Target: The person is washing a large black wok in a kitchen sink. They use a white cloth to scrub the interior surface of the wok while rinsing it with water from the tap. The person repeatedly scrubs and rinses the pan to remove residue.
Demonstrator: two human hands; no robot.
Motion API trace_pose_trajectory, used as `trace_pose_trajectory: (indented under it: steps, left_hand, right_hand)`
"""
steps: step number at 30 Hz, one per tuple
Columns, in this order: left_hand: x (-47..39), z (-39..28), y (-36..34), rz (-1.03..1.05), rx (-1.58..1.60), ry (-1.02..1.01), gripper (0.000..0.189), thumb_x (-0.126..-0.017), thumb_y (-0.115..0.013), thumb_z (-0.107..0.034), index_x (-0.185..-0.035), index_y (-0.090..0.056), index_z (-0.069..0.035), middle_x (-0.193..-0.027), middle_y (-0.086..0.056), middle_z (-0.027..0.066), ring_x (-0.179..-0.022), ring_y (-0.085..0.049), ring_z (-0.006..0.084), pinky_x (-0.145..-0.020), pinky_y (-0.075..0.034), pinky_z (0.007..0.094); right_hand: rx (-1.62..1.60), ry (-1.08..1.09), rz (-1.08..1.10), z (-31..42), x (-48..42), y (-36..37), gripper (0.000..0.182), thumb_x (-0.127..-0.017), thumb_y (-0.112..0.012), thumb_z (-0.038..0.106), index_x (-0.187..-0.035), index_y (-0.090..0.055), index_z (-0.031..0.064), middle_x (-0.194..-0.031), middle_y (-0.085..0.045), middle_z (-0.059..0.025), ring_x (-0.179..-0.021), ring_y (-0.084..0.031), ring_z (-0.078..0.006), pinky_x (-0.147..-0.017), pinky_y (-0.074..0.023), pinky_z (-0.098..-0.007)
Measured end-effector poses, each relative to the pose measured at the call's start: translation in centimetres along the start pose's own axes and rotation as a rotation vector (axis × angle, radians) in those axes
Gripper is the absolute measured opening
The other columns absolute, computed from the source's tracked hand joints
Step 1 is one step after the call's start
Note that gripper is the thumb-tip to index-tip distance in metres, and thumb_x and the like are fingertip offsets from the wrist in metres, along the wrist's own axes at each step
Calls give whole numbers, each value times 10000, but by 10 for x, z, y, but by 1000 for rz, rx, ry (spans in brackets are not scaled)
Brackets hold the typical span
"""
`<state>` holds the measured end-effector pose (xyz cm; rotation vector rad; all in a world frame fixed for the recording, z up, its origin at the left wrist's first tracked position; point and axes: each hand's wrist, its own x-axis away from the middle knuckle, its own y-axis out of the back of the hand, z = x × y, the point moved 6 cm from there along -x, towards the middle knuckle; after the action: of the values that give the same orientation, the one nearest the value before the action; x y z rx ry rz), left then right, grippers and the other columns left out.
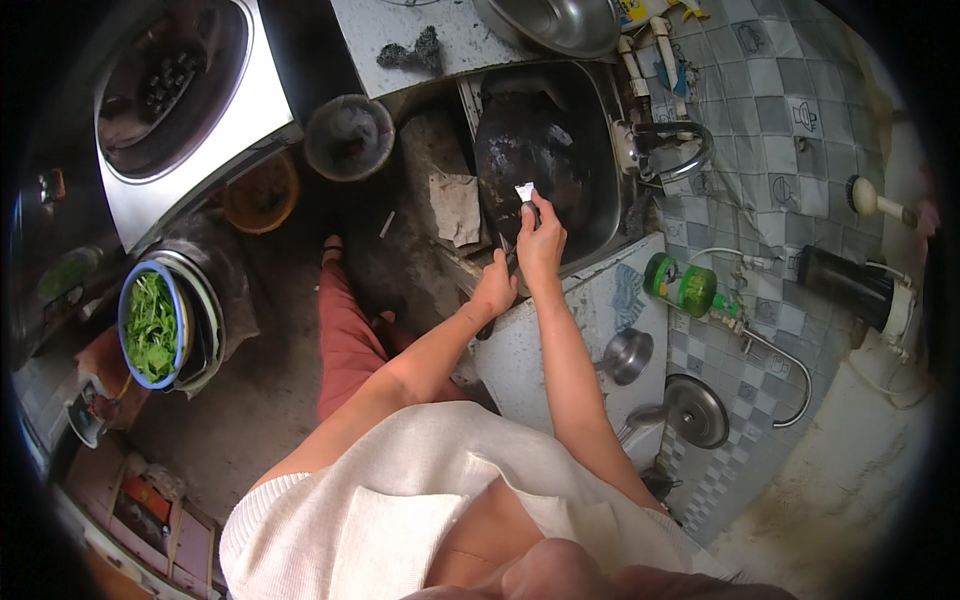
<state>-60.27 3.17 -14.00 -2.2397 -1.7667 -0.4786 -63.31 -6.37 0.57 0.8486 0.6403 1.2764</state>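
A large blackened wok (525,142) lies in the metal sink (616,217), with pale worn patches on its dark surface. My left hand (496,286) is closed around a dark handle at the sink's near edge; it looks like the wok's handle, though the join is partly hidden. Just right of it, my right hand (543,244) grips a small scraper-like tool (525,193) by its dark handle. The tool's bright, flat end points away from me over the wok, and whether it touches the surface cannot be told.
A chrome faucet (675,146) juts over the sink's right side. The near counter (577,330) bears a striped cloth (628,296) and a small metal pot (628,356). Left of the sink stands a bucket (349,139). A blue-rimmed basin (177,300) of leafy greens is at far left.
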Motion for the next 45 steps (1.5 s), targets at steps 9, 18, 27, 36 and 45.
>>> trace_pose_trajectory:
  steps: [9,18,27,36,45]
  left_hand:
    - [5,-10,2,39,6,58,414,-926,-569,-250,-1126,-375,56,-1031,-607,385,-1059,-569,525,-883,-469,520]
    - [0,-2,0,24,-61,95,493,-877,-659,-301,-1132,-385,21,-1052,-620,349,-1065,-585,494,-871,-478,490]
    - [-8,-4,-1,34,-88,-137,480,-840,-665,-193,-1125,-390,78,-1037,-607,383,-1059,-589,493,-872,-482,497]
    - [7,-13,-1,-2,-123,1,434,-825,-589,-19,-1171,-346,78,-1020,-602,370,-1026,-578,515,-892,-478,526]
    - [-9,-12,-12,103,-186,-202,461,-887,-586,-232,-1256,-467,17,-1110,-618,315,-1094,-573,477,-929,-472,502]
  right_hand:
    - [90,24,-16,-47,55,1,290,-915,-603,114,-1198,-643,62,-1097,-675,-208,-1006,-633,-420,-846,-516,-445]
    - [117,28,-48,-58,58,-8,323,-930,-585,163,-1250,-616,145,-1099,-677,-170,-974,-641,-403,-814,-525,-465]
    - [76,218,-160,-33,43,-24,323,-920,-595,158,-1243,-611,149,-995,-682,-175,-869,-654,-407,-738,-532,-478]
    - [583,417,132,-48,39,16,378,-849,-638,127,-1224,-629,177,-838,-650,-89,-694,-672,-319,-628,-551,-424]
    - [735,571,197,-54,40,-48,267,-809,-619,151,-1068,-681,153,-816,-643,-68,-631,-676,-265,-567,-552,-375]
